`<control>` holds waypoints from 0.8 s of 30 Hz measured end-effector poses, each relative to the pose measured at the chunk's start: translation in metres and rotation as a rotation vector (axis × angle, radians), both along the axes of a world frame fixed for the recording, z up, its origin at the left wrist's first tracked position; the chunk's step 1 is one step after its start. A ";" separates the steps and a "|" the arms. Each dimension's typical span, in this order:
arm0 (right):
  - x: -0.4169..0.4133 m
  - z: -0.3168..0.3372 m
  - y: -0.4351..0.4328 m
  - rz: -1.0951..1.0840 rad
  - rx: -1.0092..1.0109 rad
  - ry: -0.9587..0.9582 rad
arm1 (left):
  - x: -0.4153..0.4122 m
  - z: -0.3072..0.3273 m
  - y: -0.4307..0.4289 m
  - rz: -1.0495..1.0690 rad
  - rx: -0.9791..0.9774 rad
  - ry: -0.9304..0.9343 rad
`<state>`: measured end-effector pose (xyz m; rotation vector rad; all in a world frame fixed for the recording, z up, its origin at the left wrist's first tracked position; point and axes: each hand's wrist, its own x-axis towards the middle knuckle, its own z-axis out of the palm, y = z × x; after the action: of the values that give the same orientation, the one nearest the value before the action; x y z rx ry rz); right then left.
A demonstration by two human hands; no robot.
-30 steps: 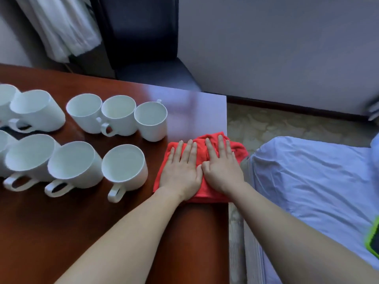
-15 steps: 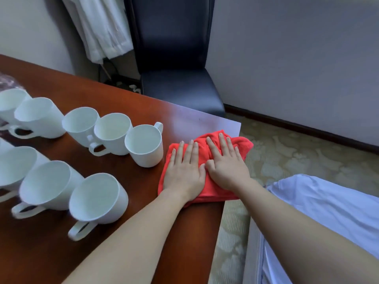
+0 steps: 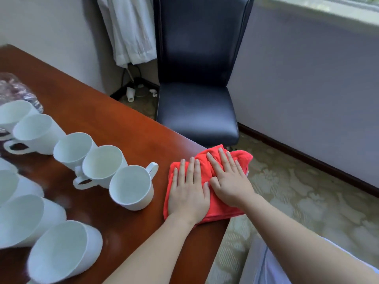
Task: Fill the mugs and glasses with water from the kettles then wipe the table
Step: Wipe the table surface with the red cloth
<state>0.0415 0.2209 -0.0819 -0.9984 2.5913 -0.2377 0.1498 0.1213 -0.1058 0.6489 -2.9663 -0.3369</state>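
Wiping stage, likely early: left hand (image 3: 187,193) and right hand (image 3: 229,181), grip released, fingers flat, press the red cloth (image 3: 222,211) at the far right corner of the table (image 3: 114,124); fill of the white mugs (image 3: 131,187) unreadable.

That red cloth (image 3: 220,212) you've got looks like soft, fuzzy microfibre, matt, with a plush nap. Your table (image 3: 123,124) is reddish-brown wood with a glossy varnish, slick enough to mirror the light. The mugs (image 3: 131,187) look like white glazed ceramic, smooth with a soft sheen. Back left there's crinkly clear plastic (image 3: 14,89), shiny on the creases. The chair (image 3: 196,111) wears dark leather-look upholstery, smooth and faintly glossy. White fabric (image 3: 129,27) hanging behind it is thin matt cloth, and the carpet (image 3: 297,201) looks woven, matt and textured.
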 end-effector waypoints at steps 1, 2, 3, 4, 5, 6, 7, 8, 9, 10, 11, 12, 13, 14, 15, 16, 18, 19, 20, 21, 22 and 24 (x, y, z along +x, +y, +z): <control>-0.010 0.001 -0.006 0.047 0.011 -0.003 | -0.006 -0.001 -0.001 0.045 0.004 0.006; -0.019 0.002 -0.012 0.097 0.024 -0.013 | -0.011 -0.001 -0.002 0.099 0.008 0.013; -0.027 0.003 -0.020 0.146 0.027 -0.020 | -0.015 0.001 -0.003 0.159 0.008 0.019; -0.037 0.004 -0.029 0.201 0.030 -0.025 | -0.020 0.002 -0.005 0.223 -0.005 0.028; -0.045 0.005 -0.038 0.257 0.036 -0.030 | -0.025 0.002 -0.007 0.279 -0.010 0.036; -0.050 0.006 -0.045 0.301 0.046 -0.042 | -0.028 0.001 -0.009 0.322 0.001 0.022; -0.053 0.006 -0.050 0.336 0.061 -0.048 | -0.029 0.001 -0.011 0.357 0.005 0.006; -0.057 0.007 -0.057 0.360 0.059 -0.044 | -0.031 0.001 -0.015 0.394 -0.002 0.001; -0.060 0.007 -0.064 0.384 0.061 -0.036 | -0.033 0.002 -0.019 0.431 -0.024 -0.003; -0.063 0.008 -0.072 0.408 0.072 -0.038 | -0.036 0.003 -0.023 0.467 -0.026 -0.005; -0.066 0.009 -0.080 0.429 0.078 -0.047 | -0.039 0.003 -0.027 0.499 -0.017 -0.014; -0.069 0.009 -0.089 0.448 0.084 -0.048 | -0.042 0.003 -0.031 0.528 -0.011 -0.023; -0.071 0.008 -0.098 0.466 0.087 -0.039 | -0.045 0.003 -0.035 0.560 -0.004 -0.025; -0.073 0.008 -0.106 0.487 0.091 -0.027 | -0.048 0.003 -0.038 0.598 -0.005 -0.017; -0.076 0.008 -0.114 0.509 0.096 -0.019 | -0.051 0.002 -0.042 0.642 -0.002 0.002; -0.079 0.009 -0.122 0.532 0.102 -0.011 | -0.055 0.002 -0.044 0.684 0.002 0.019; -0.086 0.009 -0.137 0.579 0.124 0.009 | -0.064 0.002 -0.050 0.748 0.011 0.023; -0.090 0.011 -0.145 0.601 0.138 0.017 | -0.069 0.002 -0.054 0.774 0.008 0.030; -0.094 0.013 -0.153 0.622 0.151 0.022 | -0.073 0.002 -0.058 0.800 0.006 0.038; -0.098 0.015 -0.161 0.642 0.165 0.025 | -0.078 0.001 -0.062 0.824 0.008 0.043; -0.102 0.017 -0.170 0.663 0.178 0.031 | -0.083 0.001 -0.068 0.850 0.012 0.043; -0.109 0.021 -0.192 0.712 0.204 0.062 | -0.093 0.000 -0.082 0.909 0.020 0.056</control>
<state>-0.0672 0.0292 -0.0611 -1.7658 2.0777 0.2381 0.0571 0.0396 -0.1055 1.8027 -2.2780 -0.2786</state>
